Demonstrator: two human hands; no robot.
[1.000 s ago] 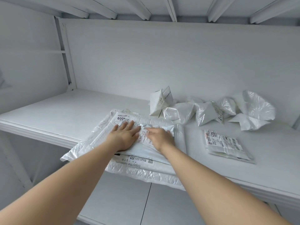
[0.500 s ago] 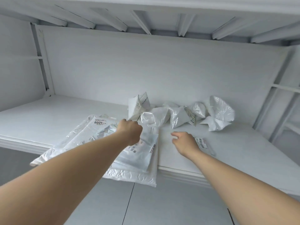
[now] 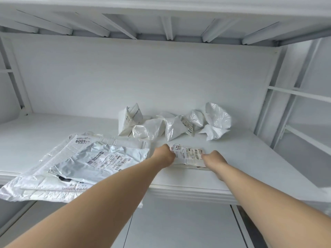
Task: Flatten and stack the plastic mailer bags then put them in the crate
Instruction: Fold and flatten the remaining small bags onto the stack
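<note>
- Person stands at a white shelf (image 3: 254, 158), both bare arms reaching forward over its front edge.
- Left hand (image 3: 164, 155) has its fingers curled on the left end of a small labelled mailer (image 3: 189, 154) and grips it.
- Right hand (image 3: 214, 159) has its fingers curled on the right end of the same mailer and grips it too.
- The small labelled mailer lies between the two hands near the shelf's front edge, barcode label facing up; can't tell if it is lifted or flat on the shelf.
- Flattened stack (image 3: 44, 178) sits to the left, just beside the left hand, its near edge hanging past the shelf front.
- A wrinkled grey mailer (image 3: 100, 158) lies on top of the stack, label up.
- Crumpled bags (image 3: 174, 128) sit in a row at the back against the wall, apart from the hands.
</note>
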